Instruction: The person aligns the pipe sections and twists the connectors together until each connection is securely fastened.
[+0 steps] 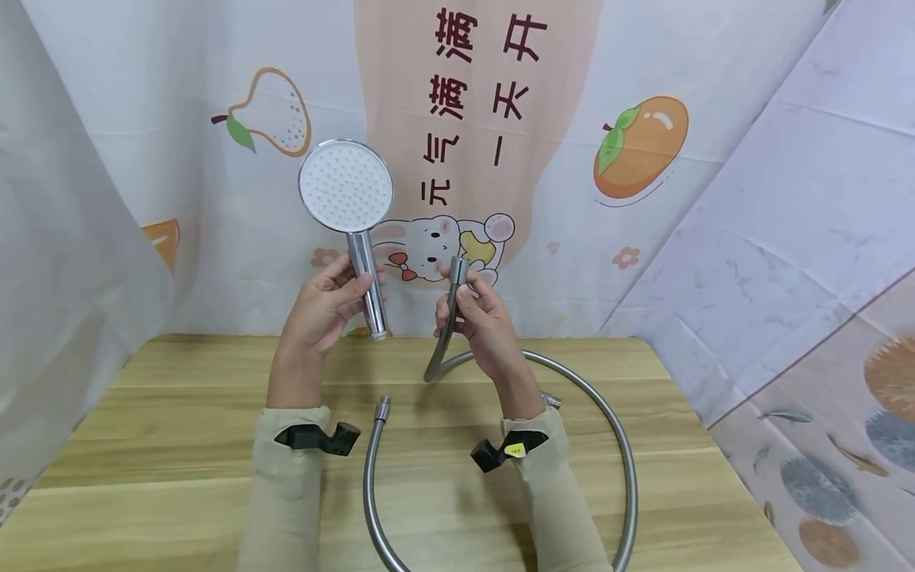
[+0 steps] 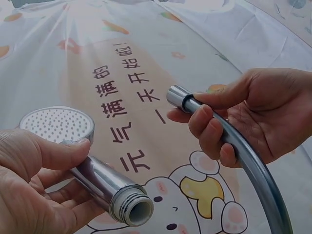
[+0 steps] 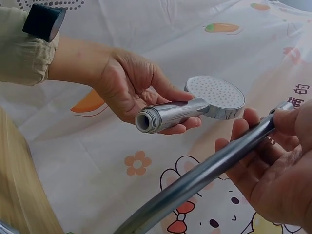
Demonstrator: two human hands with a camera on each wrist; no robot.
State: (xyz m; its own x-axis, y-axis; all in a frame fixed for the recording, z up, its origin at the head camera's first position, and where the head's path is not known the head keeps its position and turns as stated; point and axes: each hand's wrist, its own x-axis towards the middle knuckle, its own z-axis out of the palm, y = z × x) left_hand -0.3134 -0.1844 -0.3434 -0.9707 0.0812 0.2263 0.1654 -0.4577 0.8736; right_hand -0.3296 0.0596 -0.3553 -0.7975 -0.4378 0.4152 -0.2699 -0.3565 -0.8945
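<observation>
My left hand point(image 1: 325, 306) grips a hand shower head point(image 1: 346, 185) by its chrome handle. The round white spray face points toward the head camera, and the handle slants down. In the left wrist view, its bare threaded end point(image 2: 134, 209) faces outward. To the right, my right hand point(image 1: 486, 322) pinches a grey metal shower hose point(image 1: 445, 338) just below its chrome end nut point(image 1: 459, 270). The nut points upward, apart from the shower head's handle. From the right hand the hose bends down toward the table.
Hose loops over the wooden table point(image 1: 179, 461) beneath my forearms. A hose end with a chrome fitting point(image 1: 382, 409) lies between them. A small chrome piece point(image 1: 550, 400) shows beside the right wrist. A printed cloth point(image 1: 236, 199) hangs behind the table.
</observation>
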